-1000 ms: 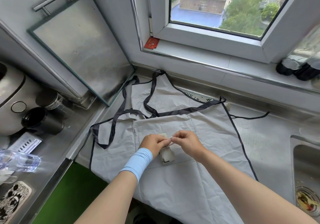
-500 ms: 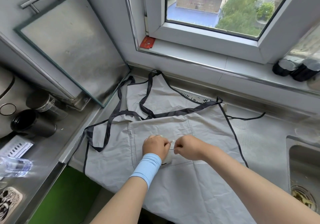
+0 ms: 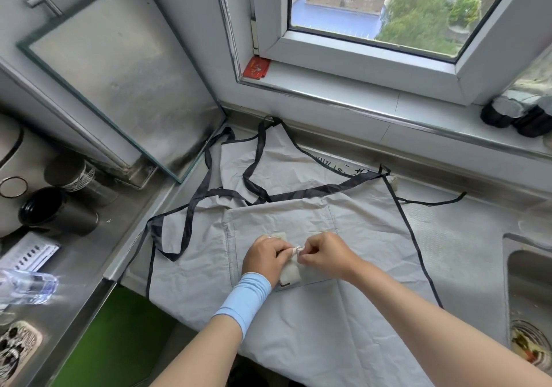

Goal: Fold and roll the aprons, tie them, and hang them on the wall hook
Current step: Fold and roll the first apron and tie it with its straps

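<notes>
A light grey apron (image 3: 364, 225) with dark straps (image 3: 206, 189) lies spread flat on the steel counter, its lower part hanging over the front edge. Over its front pocket, my left hand (image 3: 264, 259), with a blue wristband, and my right hand (image 3: 325, 255) meet fingertip to fingertip. Both pinch a small white fabric tag (image 3: 291, 270) with a thin cord at its top. The tag's upper part is hidden by my fingers. No wall hook is in view.
A steel-framed panel (image 3: 119, 69) leans against the wall at back left. Black cups (image 3: 56, 213) and a clear bottle (image 3: 27, 286) stand on the left counter. A sink (image 3: 528, 297) lies at the right. Dark jars (image 3: 519, 114) sit on the window sill.
The camera has shifted slightly. My two hands stayed together over the pocket, working the small tag between the fingers; the apron has not moved.
</notes>
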Motion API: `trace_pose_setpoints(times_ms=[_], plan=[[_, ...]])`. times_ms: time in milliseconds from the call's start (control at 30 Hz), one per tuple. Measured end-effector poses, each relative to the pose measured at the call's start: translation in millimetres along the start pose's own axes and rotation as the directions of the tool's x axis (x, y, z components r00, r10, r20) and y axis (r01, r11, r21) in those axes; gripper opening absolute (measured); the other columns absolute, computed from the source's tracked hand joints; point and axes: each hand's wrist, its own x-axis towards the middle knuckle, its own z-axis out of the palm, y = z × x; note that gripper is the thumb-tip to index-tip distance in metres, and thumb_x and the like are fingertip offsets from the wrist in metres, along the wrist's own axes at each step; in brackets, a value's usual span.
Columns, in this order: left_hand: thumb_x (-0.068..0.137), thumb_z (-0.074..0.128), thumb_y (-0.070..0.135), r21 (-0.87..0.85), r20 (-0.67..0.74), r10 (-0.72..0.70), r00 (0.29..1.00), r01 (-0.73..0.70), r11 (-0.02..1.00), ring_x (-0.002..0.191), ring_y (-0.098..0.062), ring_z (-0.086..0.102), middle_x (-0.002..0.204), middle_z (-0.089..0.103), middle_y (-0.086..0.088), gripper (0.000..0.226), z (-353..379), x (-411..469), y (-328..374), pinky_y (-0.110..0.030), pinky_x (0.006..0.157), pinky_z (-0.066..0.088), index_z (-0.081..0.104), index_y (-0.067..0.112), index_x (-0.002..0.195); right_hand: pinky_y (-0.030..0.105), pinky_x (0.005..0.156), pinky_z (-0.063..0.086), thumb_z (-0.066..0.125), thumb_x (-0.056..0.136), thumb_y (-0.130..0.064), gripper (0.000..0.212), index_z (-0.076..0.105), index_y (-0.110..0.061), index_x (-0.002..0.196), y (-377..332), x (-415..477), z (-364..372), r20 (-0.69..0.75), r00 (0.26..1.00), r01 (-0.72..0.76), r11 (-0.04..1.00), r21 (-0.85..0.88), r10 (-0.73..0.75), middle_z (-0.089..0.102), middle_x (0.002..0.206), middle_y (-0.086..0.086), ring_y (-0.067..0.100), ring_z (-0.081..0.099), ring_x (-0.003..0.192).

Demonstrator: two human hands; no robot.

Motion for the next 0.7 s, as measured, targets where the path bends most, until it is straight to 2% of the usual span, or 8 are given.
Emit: trace_pose_setpoints(times_ms=[67,167,233,333,433,500,600,700], plan=[[0.082,0.072,0.022,-0.027,0.033,-0.019,0.999,0.02,0.999,0.086,-0.01,0.05,0.077,0.071,0.012,0.007,0.8,-0.5,-0.9,-0.019,0.082,0.042,0.078,0.026,0.082,0.019,0.058,0.043,0.077,0.073,-0.017,0.01,0.071,-0.015,0.065,-0.8,-5.1,3.3,0.01,1.0,0.014,0.998,0.062,-0.015,0.068,0.064,-0.005,-0.003,0.054,0.057],[0.081,0.072,0.02,-0.032,0.078,-0.002,0.997,0.004,0.999,0.085,-0.007,0.047,0.074,0.067,0.017,0.013,-1.9,1.3,-2.7,-0.008,0.079,0.036,0.079,0.027,0.09,0.019,0.061,0.046,0.075,0.078,-0.015,0.009,0.072,-0.017,0.07,-3.4,-7.4,1.3,0.035,0.999,0.01,0.99,0.14,-0.015,0.069,0.065,-0.006,0.001,0.057,0.06],[0.081,0.072,0.021,-0.013,0.126,0.014,0.992,-0.012,1.0,0.087,-0.009,0.048,0.076,0.068,0.014,0.013,-5.1,2.7,-1.8,-0.01,0.08,0.037,0.078,0.027,0.09,0.021,0.06,0.044,0.071,0.082,-0.017,0.012,0.07,-0.021,0.071,-3.9,-6.3,-4.4,0.029,0.999,0.025,0.99,0.138,-0.03,0.064,0.062,-0.011,0.002,0.054,0.058],[0.084,0.068,0.033,0.077,0.161,-0.018,0.987,0.006,0.997,0.09,-0.014,0.049,0.076,0.069,0.006,0.012,-6.4,7.1,4.6,-0.024,0.084,0.041,0.076,0.025,0.079,0.019,0.059,0.04,0.068,0.086,-0.018,0.015,0.066,-0.025,0.072,-8.0,-5.1,-19.8,-0.021,0.995,0.094,0.995,0.042,-0.093,0.057,0.059,-0.017,0.0,0.048,0.056],[0.085,0.064,0.042,0.171,0.136,-0.093,0.986,0.069,0.983,0.094,-0.015,0.049,0.079,0.069,0.006,0.017,-6.3,10.6,13.5,-0.028,0.087,0.04,0.076,0.031,0.083,0.019,0.061,0.043,0.065,0.086,-0.018,0.012,0.065,-0.027,0.078,-22.6,-3.5,-31.5,0.027,0.975,0.224,0.965,-0.14,-0.222,0.062,0.07,-0.013,0.004,0.054,0.065],[0.083,0.066,0.042,0.154,0.168,-0.055,0.984,0.029,0.988,0.094,-0.015,0.049,0.078,0.069,0.006,0.013,-4.0,10.4,12.6,-0.028,0.088,0.039,0.077,0.034,0.084,0.02,0.065,0.045,0.066,0.086,-0.017,0.008,0.069,-0.025,0.082,-29.6,2.0,-32.7,0.025,0.959,0.278,0.93,-0.24,-0.281,0.065,0.076,-0.013,0.005,0.057,0.07],[0.078,0.076,0.035,-0.058,0.125,0.013,0.992,-0.005,0.998,0.077,-0.011,0.045,0.062,0.063,0.012,0.007,-3.9,2.5,3.9,-0.017,0.072,0.037,0.077,0.032,0.072,0.012,0.063,0.041,0.073,0.082,-0.017,0.005,0.075,-0.021,0.081,-26.2,10.7,-30.6,-0.038,0.98,0.187,0.967,-0.172,-0.197,0.066,0.073,-0.015,-0.002,0.057,0.067],[0.076,0.079,0.024,-0.167,-0.005,-0.049,0.999,0.047,0.985,0.074,-0.009,0.046,0.06,0.063,0.015,0.008,-0.9,-7.0,2.1,-0.009,0.072,0.036,0.078,0.03,0.071,0.014,0.061,0.043,0.077,0.078,-0.017,0.006,0.076,-0.021,0.074,-12.0,10.3,-20.5,0.011,0.999,0.04,0.999,-0.032,-0.039,0.069,0.069,-0.013,-0.008,0.057,0.061]])
